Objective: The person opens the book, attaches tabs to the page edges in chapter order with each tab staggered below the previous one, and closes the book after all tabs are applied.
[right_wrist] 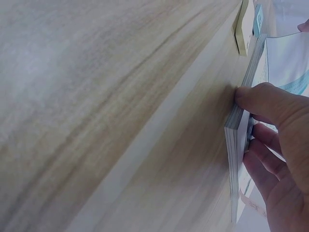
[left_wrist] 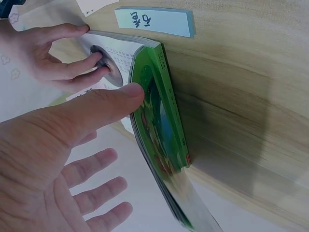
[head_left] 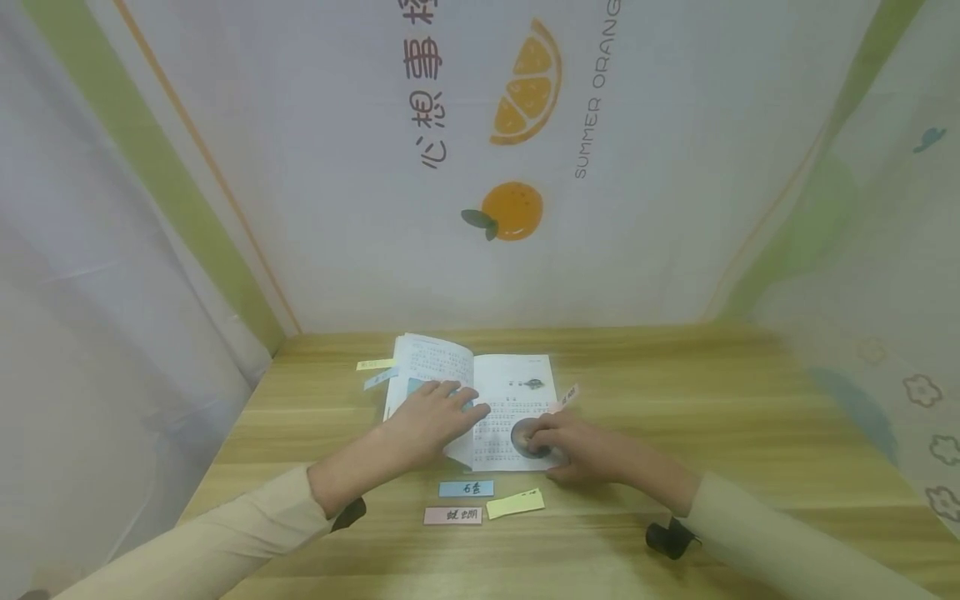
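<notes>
An open book (head_left: 517, 367) lies on the table, its left pages raised and its green cover (left_wrist: 166, 111) facing the left wrist camera. Over the left pages spreads my left hand (head_left: 429, 421), thumb at the lower edge and the other fingers fairly straight toward the middle fold. On the right page rests a round grey metallic disc (head_left: 519, 439). My right hand (head_left: 573, 446) touches the disc with extended, slightly bent fingers, while its thumb (right_wrist: 253, 99) meets the book's near edge. The fingers partly hide the disc.
Near the book's lower edge lie a blue paper pad (head_left: 466, 489), a pink one (head_left: 452, 516) and a yellow one (head_left: 515, 503), some handwritten. Yellow (head_left: 375, 364), blue (head_left: 379, 379) and pink tabs (head_left: 570, 395) stick out from the pages. A printed curtain (head_left: 637, 267) hangs behind the table.
</notes>
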Demonstrator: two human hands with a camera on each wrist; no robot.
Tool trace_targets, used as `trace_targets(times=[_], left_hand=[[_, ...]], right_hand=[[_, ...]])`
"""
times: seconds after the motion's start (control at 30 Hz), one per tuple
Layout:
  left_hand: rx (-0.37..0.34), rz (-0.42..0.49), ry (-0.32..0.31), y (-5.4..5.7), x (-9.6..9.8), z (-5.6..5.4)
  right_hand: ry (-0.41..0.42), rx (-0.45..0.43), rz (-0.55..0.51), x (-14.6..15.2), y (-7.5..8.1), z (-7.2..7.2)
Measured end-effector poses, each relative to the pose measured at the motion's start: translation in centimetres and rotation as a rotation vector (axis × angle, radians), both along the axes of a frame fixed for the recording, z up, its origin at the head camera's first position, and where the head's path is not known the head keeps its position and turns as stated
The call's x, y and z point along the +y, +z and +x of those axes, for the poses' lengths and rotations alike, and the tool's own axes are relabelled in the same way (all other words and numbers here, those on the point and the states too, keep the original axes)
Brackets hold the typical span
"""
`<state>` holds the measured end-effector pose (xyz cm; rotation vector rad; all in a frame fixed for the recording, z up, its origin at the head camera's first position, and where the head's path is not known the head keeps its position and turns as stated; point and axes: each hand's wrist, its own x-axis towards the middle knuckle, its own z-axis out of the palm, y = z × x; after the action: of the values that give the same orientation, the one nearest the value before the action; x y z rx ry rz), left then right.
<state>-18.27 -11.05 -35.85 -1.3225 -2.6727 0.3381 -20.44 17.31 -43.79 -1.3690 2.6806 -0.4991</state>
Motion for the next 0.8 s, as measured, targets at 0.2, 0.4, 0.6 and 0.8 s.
trace_targets(times=[0.2,0.4,0.6,0.8], left_hand=[[0.004,-0.004,-0.003,0.06,-0.03,-0.06],[0.009,-0.022,-0.001,0.07,0.12,-0.24],[0.008,-0.033,0.005,0.19,0.34,-0.25],[0.028,-0.053,0.004,0.26,0.58,-0.33]], right_hand=[[-0.006,0.0,0.006,-0.13,-0.14,-0.02],[0.003,-0.001,-0.006,-0.08,-0.04,0.02],[0.012,0.003,-0.005,-0.01,-0.14,-0.12],[0.003,-0.005,0.0,0.1,-0.45,-0.25]])
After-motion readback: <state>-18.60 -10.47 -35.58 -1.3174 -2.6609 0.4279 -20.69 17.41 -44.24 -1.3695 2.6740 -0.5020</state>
